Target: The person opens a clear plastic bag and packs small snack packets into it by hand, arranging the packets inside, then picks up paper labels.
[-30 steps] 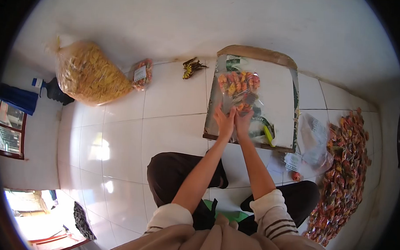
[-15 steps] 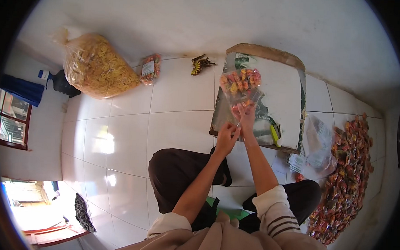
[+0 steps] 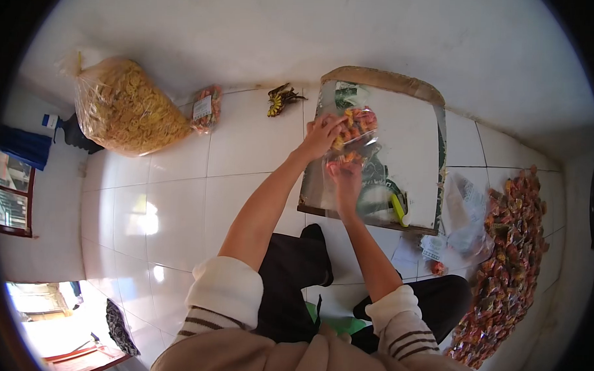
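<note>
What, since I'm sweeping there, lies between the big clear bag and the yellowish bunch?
A labelled packet beside the big clear bag, then bare tiles up to the yellowish bunch; head view.

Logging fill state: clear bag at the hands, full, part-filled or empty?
Part-filled: colourful packets show through the far end of the clear bag, beside the left hand; the film nearest the body shows none.

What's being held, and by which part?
Apparently a clear plastic bag of orange-red pieces: left hand at its upper left edge, right hand at its lower part; exact grips unclear.
</note>
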The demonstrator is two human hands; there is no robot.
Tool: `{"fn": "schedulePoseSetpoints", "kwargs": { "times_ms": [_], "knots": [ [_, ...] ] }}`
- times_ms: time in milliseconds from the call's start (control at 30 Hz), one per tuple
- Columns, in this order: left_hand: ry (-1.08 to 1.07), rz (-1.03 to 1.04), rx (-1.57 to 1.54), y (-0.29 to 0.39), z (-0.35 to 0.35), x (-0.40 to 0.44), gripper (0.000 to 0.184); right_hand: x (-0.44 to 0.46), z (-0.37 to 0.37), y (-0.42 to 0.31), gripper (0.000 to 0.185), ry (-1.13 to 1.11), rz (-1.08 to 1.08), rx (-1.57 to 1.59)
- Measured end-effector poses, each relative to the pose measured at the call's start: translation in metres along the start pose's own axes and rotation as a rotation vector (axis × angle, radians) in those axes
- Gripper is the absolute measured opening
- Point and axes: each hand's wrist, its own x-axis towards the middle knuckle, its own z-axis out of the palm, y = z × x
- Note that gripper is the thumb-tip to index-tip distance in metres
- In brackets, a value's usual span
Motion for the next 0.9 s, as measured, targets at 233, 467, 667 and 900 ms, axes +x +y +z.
{"fn": "schedulePoseSetpoints", "kwargs": {
  "times_ms": [233, 467, 667, 900],
  "knots": [
    [-0.091, -0.009, 0.042, 0.005, -0.001, -0.014, 0.048, -0.004, -0.006, -0.010, 0.018, -0.003, 0.020, -0.135],
    [0.024, 0.068, 0.228, 0.044, -0.014, -0.054, 0.070, -0.006, -0.020, -0.018, 0.026, 0.045, 0.016, -0.243],
    [-0.060, -1.071, -0.915, 0.080, -0.003, -0.097, 0.056, -0.012, -0.021, -0.009, 0.029, 0.045, 0.063, -0.064],
    [-0.463, -0.187, -0.440, 0.043, 0.028, -0.113, 0.040, 0.004, -0.014, 0.001, 0.024, 0.143, 0.079, -0.104]
  ]
}}
